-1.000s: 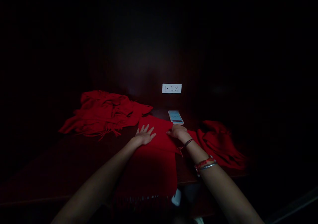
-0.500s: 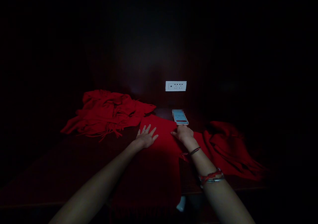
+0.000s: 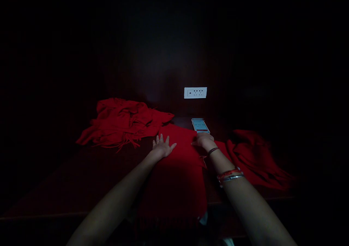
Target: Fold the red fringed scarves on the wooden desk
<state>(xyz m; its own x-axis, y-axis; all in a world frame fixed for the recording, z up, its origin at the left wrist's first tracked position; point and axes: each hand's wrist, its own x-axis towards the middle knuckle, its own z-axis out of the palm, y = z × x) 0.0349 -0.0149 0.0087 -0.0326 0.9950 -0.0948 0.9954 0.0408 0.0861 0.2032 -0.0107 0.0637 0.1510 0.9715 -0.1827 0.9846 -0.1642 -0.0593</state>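
Scarf [image 3: 177, 177] lies flat on the dark table [image 3: 81, 180], its near end over the edge. Left hand [image 3: 162, 148] presses it, fingers spread. Right hand [image 3: 204, 140] curls at its far corner; I cannot tell if it grips. Red heaps [image 3: 122, 120] flank it. Beyond are a phone [image 3: 200, 125] and a socket [image 3: 195, 92] on the dim wall.

So the scarf [image 3: 174, 173] is plain deep red, laid out flat as one long strip in the middle of the table [image 3: 81, 173], running from the near edge straight toward the far side. The near end hangs over the table's edge. The left hand [image 3: 163, 148] lies flat on its left edge, and the right hand [image 3: 203, 140] is on its far right corner.
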